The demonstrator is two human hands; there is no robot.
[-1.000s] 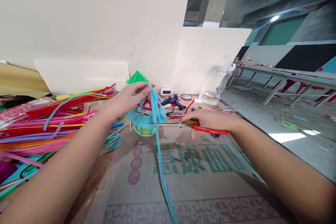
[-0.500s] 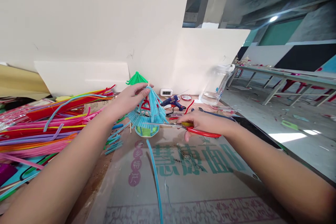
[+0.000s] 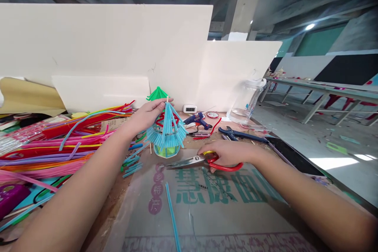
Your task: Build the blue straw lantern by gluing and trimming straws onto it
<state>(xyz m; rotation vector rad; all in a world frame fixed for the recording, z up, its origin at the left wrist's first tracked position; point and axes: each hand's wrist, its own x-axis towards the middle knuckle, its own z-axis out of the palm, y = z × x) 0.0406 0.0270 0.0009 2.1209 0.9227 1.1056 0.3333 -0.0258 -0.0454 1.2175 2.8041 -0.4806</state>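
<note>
A small pavilion model [image 3: 167,134] made of pipe cleaners stands at the middle of the table, with a light blue fringed roof, red parts beneath and a green base. My left hand [image 3: 152,111] is closed at the roof's peak, thumb and fingers pinching it near a thin stick. In my right hand [image 3: 226,153] are scissors [image 3: 189,160] with red handles, their blades pointing left just in front of the model and apart from it. A light blue pipe cleaner [image 3: 173,216] lies on the printed plastic sheet [image 3: 218,216] nearer to me.
Bundles of coloured pipe cleaners [image 3: 71,141] cover the left side. Short blue cut pieces [image 3: 132,164] lie beside the model. Behind are a green roof piece [image 3: 157,93], a digital clock [image 3: 189,109], a glue gun [image 3: 198,120], pliers [image 3: 242,134] and a clear jar [image 3: 246,100].
My right hand has drawn the scissors down and towards me, away from the roof's fringe. My left hand stays at the peak. The camera view has tilted up slightly.
</note>
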